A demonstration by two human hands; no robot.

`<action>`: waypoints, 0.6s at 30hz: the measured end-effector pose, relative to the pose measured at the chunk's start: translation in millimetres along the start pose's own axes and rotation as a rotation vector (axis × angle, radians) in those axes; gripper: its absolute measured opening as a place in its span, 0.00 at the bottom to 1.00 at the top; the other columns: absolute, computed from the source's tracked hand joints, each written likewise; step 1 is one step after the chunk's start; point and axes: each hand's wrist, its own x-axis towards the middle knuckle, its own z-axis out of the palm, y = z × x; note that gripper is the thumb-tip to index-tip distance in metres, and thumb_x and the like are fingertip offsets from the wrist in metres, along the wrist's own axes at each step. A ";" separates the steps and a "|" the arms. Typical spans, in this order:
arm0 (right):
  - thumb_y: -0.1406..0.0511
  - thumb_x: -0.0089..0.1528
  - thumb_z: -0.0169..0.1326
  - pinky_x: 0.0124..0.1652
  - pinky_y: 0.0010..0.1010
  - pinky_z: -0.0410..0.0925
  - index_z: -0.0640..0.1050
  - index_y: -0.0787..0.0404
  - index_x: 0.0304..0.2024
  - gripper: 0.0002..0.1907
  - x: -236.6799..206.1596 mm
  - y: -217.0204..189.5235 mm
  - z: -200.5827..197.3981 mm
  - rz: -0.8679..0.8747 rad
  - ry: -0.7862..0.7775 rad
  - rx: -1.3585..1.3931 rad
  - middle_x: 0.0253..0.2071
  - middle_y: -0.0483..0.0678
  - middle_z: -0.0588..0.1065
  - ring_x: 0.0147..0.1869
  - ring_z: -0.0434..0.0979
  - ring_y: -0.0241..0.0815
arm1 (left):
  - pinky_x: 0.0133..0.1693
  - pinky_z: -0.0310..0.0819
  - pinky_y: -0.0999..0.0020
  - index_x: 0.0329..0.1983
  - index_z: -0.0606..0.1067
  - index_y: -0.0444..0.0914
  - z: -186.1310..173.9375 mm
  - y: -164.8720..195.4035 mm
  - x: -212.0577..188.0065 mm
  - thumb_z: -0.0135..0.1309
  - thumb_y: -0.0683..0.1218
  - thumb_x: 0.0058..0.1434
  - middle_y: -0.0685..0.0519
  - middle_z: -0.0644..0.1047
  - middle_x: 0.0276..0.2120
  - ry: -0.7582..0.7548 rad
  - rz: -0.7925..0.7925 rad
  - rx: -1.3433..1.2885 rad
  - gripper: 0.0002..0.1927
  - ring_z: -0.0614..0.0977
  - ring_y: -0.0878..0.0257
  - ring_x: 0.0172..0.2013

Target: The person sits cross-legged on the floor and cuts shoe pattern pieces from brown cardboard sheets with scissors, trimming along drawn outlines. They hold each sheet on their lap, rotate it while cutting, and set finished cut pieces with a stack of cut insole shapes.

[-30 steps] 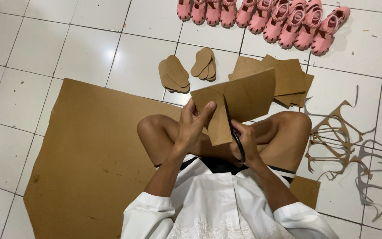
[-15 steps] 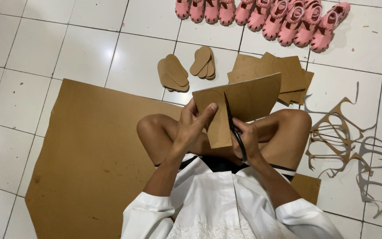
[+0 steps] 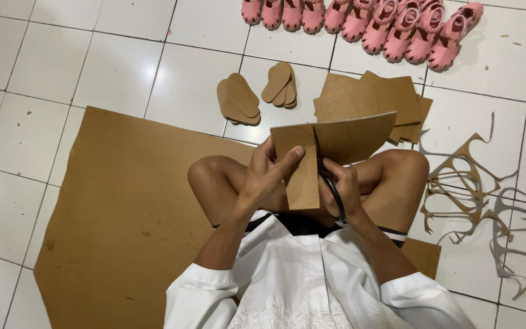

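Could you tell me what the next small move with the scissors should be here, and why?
Probably another short snip upward along the drawn curve: the scissors in the right hand sit partway into the cardboard piece, which the left hand steadies, and the outlined sole shape is not yet cut free.

The floor (image 3: 44,140) is made of white square tiles. A big brown cardboard sheet (image 3: 123,213) lies flat on it. Near the top sits a row of pink sandals (image 3: 366,21). Below them lie brown sole shapes (image 3: 257,94) and a pile of cardboard pieces (image 3: 391,100). Leftover cardboard scraps (image 3: 482,201) lie on the right.
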 end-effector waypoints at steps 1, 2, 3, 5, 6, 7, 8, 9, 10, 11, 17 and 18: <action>0.71 0.59 0.53 0.26 0.29 0.64 0.76 0.70 0.35 0.05 -0.8 0.9 -0.6 -0.001 -0.001 -0.004 0.21 0.51 0.73 0.23 0.70 0.35 | 0.46 0.79 0.71 0.56 0.73 0.30 -0.5 0.5 -0.3 0.58 0.49 0.67 0.49 0.82 0.44 -0.003 -0.007 0.008 0.20 0.82 0.67 0.43; 0.70 0.59 0.54 0.26 0.29 0.64 0.76 0.70 0.35 0.06 -1.5 1.5 -0.8 -0.001 0.000 -0.007 0.21 0.51 0.73 0.22 0.70 0.36 | 0.45 0.80 0.71 0.56 0.73 0.30 -1.3 1.1 -0.4 0.58 0.49 0.67 0.49 0.82 0.43 -0.012 -0.001 0.002 0.21 0.82 0.67 0.43; 0.69 0.60 0.54 0.26 0.29 0.64 0.75 0.70 0.35 0.06 -1.7 1.9 -1.2 -0.003 -0.001 -0.011 0.20 0.50 0.73 0.22 0.70 0.36 | 0.45 0.80 0.71 0.56 0.73 0.30 -1.9 1.9 -0.6 0.58 0.49 0.67 0.49 0.82 0.43 -0.017 0.006 -0.005 0.21 0.82 0.67 0.43; 0.69 0.59 0.55 0.25 0.30 0.63 0.76 0.70 0.34 0.07 -3.0 1.7 -1.8 0.002 0.000 -0.036 0.19 0.51 0.71 0.22 0.68 0.37 | 0.44 0.80 0.71 0.56 0.73 0.30 -2.8 3.7 -0.9 0.59 0.49 0.67 0.49 0.82 0.43 -0.022 0.003 0.010 0.20 0.82 0.67 0.42; 0.69 0.59 0.55 0.25 0.31 0.63 0.77 0.70 0.34 0.07 -3.5 1.3 -1.9 0.004 0.000 -0.048 0.19 0.51 0.71 0.21 0.68 0.37 | 0.44 0.80 0.71 0.55 0.74 0.30 -3.5 5.0 -1.0 0.59 0.49 0.67 0.49 0.82 0.43 -0.020 -0.005 0.032 0.20 0.83 0.67 0.42; 0.68 0.60 0.55 0.25 0.32 0.63 0.77 0.70 0.35 0.07 -3.8 0.7 -1.6 -0.002 0.001 -0.049 0.19 0.51 0.71 0.21 0.68 0.37 | 0.43 0.80 0.72 0.55 0.74 0.30 -3.7 6.1 -1.0 0.59 0.49 0.67 0.49 0.82 0.42 -0.016 -0.013 0.053 0.20 0.83 0.67 0.41; 0.68 0.60 0.56 0.25 0.32 0.63 0.77 0.70 0.35 0.08 -4.4 0.0 -1.5 -0.007 0.004 -0.048 0.19 0.51 0.71 0.21 0.68 0.37 | 0.43 0.80 0.72 0.55 0.74 0.30 -3.3 7.1 -1.2 0.59 0.49 0.66 0.49 0.82 0.42 -0.012 -0.027 0.067 0.20 0.83 0.68 0.41; 0.67 0.60 0.56 0.25 0.32 0.62 0.77 0.69 0.35 0.08 -4.3 -0.7 -1.4 -0.014 0.008 -0.048 0.19 0.50 0.71 0.21 0.68 0.37 | 0.43 0.81 0.72 0.55 0.74 0.31 -3.0 8.0 -1.0 0.59 0.48 0.66 0.49 0.82 0.42 -0.008 -0.039 0.082 0.20 0.83 0.68 0.41; 0.68 0.60 0.55 0.25 0.32 0.63 0.76 0.70 0.35 0.08 -3.6 -1.0 -1.8 -0.016 0.002 -0.050 0.19 0.51 0.71 0.22 0.69 0.38 | 0.43 0.81 0.73 0.55 0.74 0.31 -2.5 8.8 -0.8 0.59 0.48 0.66 0.50 0.82 0.42 -0.003 -0.048 0.096 0.20 0.83 0.68 0.41; 0.68 0.59 0.55 0.26 0.32 0.64 0.76 0.70 0.35 0.08 -2.9 -1.4 -1.5 -0.017 -0.002 -0.050 0.20 0.51 0.71 0.22 0.69 0.39 | 0.40 0.79 0.73 0.55 0.74 0.31 -1.7 9.4 -1.1 0.58 0.48 0.66 0.50 0.82 0.41 -0.005 -0.071 0.104 0.20 0.82 0.68 0.39; 0.69 0.60 0.53 0.29 0.28 0.68 0.75 0.71 0.37 0.08 1.0 -2.6 -4.5 -0.038 -0.008 -0.005 0.26 0.51 0.76 0.27 0.77 0.38 | 0.38 0.78 0.76 0.55 0.74 0.31 3.6 12.1 -3.5 0.59 0.48 0.66 0.52 0.81 0.40 -0.046 -0.042 0.095 0.19 0.81 0.71 0.37; 0.69 0.60 0.53 0.29 0.28 0.68 0.75 0.71 0.37 0.07 0.6 -3.1 -5.0 -0.036 -0.007 -0.016 0.25 0.51 0.76 0.27 0.77 0.38 | 0.37 0.77 0.76 0.55 0.74 0.31 3.7 13.0 -3.0 0.59 0.48 0.66 0.52 0.81 0.39 -0.049 -0.055 0.076 0.19 0.80 0.71 0.36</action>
